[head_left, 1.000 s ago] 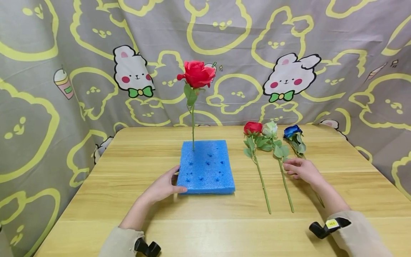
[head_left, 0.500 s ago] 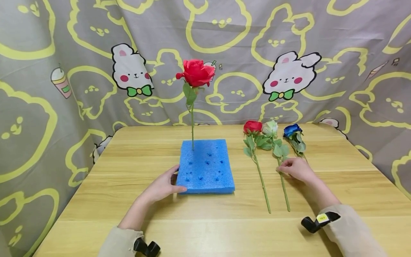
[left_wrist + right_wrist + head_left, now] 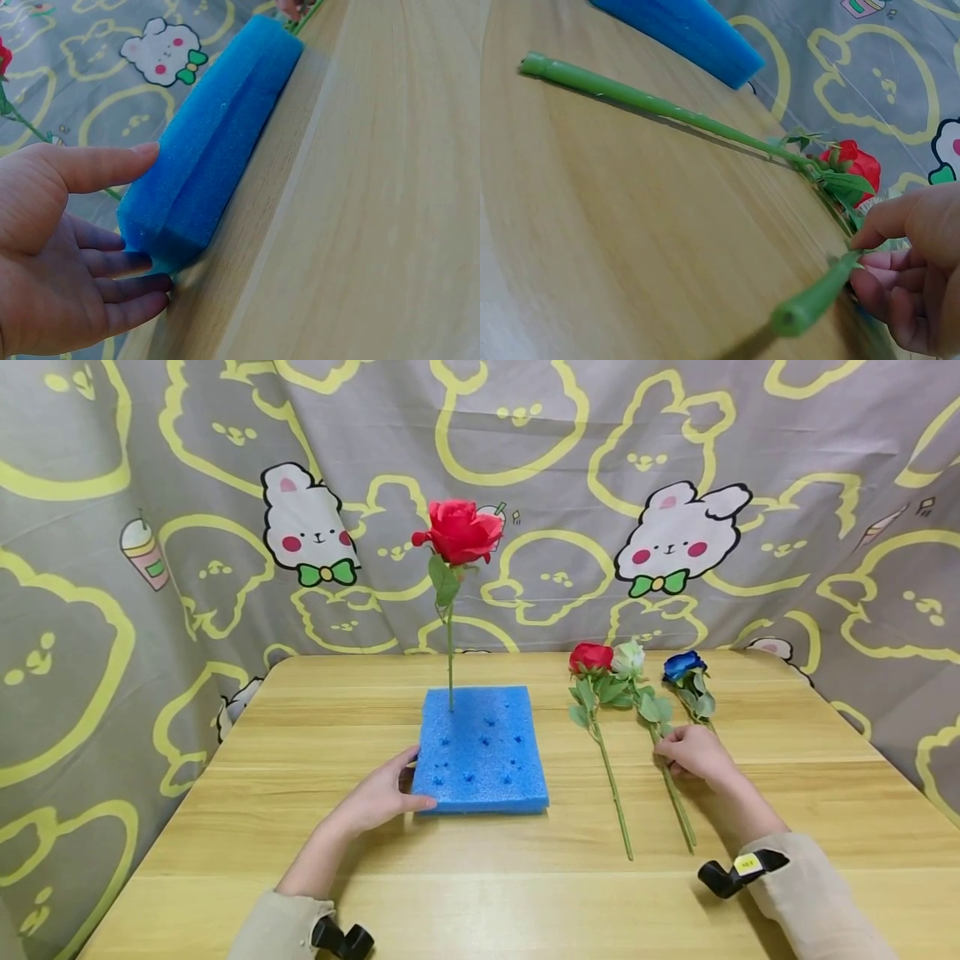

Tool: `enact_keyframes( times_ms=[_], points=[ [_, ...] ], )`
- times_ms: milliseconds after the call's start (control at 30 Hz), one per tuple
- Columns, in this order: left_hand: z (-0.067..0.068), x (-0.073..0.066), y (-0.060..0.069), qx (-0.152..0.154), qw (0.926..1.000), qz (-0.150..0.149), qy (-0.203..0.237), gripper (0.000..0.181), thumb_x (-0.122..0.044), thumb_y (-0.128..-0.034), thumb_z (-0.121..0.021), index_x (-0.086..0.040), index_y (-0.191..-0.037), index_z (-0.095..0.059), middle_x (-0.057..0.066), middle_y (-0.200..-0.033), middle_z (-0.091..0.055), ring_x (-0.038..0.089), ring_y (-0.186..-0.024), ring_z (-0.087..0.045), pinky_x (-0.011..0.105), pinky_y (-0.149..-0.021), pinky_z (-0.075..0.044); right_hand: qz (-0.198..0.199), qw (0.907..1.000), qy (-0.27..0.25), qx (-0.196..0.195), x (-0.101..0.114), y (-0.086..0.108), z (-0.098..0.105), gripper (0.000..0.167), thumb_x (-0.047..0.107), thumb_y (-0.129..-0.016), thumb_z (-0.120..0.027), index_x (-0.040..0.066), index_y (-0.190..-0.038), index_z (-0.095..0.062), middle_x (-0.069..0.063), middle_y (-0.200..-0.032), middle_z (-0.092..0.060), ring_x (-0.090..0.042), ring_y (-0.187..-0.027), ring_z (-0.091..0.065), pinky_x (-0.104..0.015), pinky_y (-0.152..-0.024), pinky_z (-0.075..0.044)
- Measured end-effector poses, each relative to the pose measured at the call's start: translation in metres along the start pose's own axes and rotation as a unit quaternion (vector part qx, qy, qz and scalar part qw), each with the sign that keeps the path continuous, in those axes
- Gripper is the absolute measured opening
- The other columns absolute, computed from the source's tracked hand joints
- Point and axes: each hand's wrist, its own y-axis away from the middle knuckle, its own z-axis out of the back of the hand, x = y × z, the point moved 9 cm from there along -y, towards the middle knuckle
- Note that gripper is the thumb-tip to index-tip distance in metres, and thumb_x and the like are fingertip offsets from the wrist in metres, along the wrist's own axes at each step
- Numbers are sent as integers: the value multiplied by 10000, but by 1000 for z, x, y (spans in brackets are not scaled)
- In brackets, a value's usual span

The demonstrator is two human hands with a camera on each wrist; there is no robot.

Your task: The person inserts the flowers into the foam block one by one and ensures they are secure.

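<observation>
In the head view my left hand (image 3: 382, 795) rests against the near left corner of a blue foam block (image 3: 483, 760) with holes in its top. The left wrist view shows its thumb laid on the foam and its fingers fairly straight beside it. A red rose (image 3: 459, 533) stands upright in the block's far left part. To the right, my right hand (image 3: 699, 753) pinches the green stem of a white rose (image 3: 628, 658) between thumb and fingers. The stem end (image 3: 795, 313) points toward the right wrist camera, apparently lifted off the table.
Another red rose (image 3: 591, 658) lies left of the white one, their leaves touching. A blue rose (image 3: 682, 667) lies to the right, its stem partly hidden by my right hand. Behind the wooden table (image 3: 300, 693) hangs a patterned grey curtain (image 3: 555, 452).
My right hand has shifted left and taken hold of the white rose's stem. The stem's lower end swung left, then right. My left hand and the foam block stay put.
</observation>
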Motion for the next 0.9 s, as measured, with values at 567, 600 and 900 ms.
enact_keyframes(
  times_ms=[567, 600, 900],
  points=[
    [0, 0, 0, -7, 10000, -26, -14, 919, -279, -774, -756, 47, -1444, -218, 228, -1431, -333, 366, -1267, -378, 499, -1029, -306, -482, 9886, -1166, 820, -10, 5, -11, 176, 145, -875, -592, -22, -929, -589, 2, -625, -554, -85, -550, -549, -216, -466, -462],
    [0, 0, 0, -1, 10000, -28, -9, 920, -279, -774, -756, 48, -1444, -217, 229, -1432, -331, 367, -1267, -378, 499, -1028, -307, -506, 9872, -1258, 837, -11, 5, -12, 170, 143, -882, -589, -21, -928, -582, -2, -629, -551, -85, -552, -547, -217, -470, -468],
    [0, -1, 0, 31, 10000, -37, -1, 918, -274, -779, -753, 53, -1444, -210, 234, -1432, -327, 372, -1270, -372, 502, -1028, -306, -313, 9762, -1902, 993, -7, 7, -9, 178, 93, -927, -508, -72, -980, -551, -3, -734, -581, -73, -589, -530, -213, -513, -479]
  ],
)
